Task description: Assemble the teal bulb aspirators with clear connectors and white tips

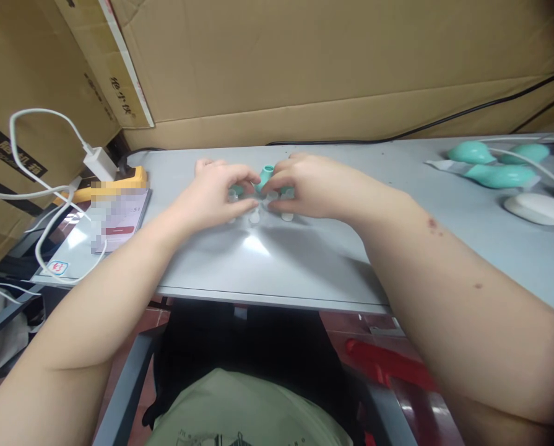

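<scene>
both hands meet near the middle of the grey bench [304, 260], toward its far edge. the left hand [212, 192] and the right hand [311, 186] pinch a small teal piece [265, 176] between their fingertips; it sits in the gap between the two hands, its open round top showing above the fingers, the rest of it hidden by them. the left hand's fingers curl in from the left and the right hand's from the right, so both are closed on the piece rather than relaxed. just under the hands, on the bench, lie a few small white caps [255, 217], close together and partly covered by the fingers; whether any fingertip touches them cannot be told.

at the bench's far right corner lie several teal bulbs [499, 175] with a white cable across them, and a white mouse [539, 209] just nearer than them. at the left edge lies a card [114, 223], with a yellow power strip [119, 183] behind it holding a white charger [99, 162]. cardboard boxes [327, 62] stand along the far edge.
</scene>
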`<act>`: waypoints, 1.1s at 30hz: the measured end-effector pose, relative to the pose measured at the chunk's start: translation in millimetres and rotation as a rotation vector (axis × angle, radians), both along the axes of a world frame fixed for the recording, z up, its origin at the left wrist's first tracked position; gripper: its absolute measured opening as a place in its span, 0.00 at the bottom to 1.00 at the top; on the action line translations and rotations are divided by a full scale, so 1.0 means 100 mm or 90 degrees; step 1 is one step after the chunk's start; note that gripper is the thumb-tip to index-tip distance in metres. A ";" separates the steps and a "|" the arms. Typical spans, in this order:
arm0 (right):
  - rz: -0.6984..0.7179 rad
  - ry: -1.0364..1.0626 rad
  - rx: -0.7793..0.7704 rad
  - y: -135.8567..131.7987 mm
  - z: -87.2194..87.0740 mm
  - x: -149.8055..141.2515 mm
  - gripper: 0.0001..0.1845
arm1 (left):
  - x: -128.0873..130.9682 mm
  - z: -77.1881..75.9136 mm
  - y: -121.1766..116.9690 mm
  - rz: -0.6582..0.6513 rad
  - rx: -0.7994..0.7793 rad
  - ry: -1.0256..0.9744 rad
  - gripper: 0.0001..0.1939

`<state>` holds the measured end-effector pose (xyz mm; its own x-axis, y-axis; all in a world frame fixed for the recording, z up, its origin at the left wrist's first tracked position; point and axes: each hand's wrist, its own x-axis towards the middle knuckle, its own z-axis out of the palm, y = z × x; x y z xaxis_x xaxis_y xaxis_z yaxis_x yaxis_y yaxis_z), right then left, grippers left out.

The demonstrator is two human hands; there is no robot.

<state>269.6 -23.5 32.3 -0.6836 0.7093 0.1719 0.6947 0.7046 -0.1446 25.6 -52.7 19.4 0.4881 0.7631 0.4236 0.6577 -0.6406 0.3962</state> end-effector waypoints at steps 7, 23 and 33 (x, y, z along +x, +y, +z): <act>-0.003 0.199 -0.032 -0.03 0.06 0.02 0.04 | -0.04 0.02 0.04 0.001 0.013 -0.046 0.12; -0.028 0.443 -0.026 -0.16 -0.02 -0.18 0.02 | -0.08 0.03 0.13 0.007 0.024 -0.158 0.08; 0.065 0.366 0.110 -0.06 -0.08 -0.18 0.07 | -0.11 0.03 0.15 0.009 0.084 -0.062 0.08</act>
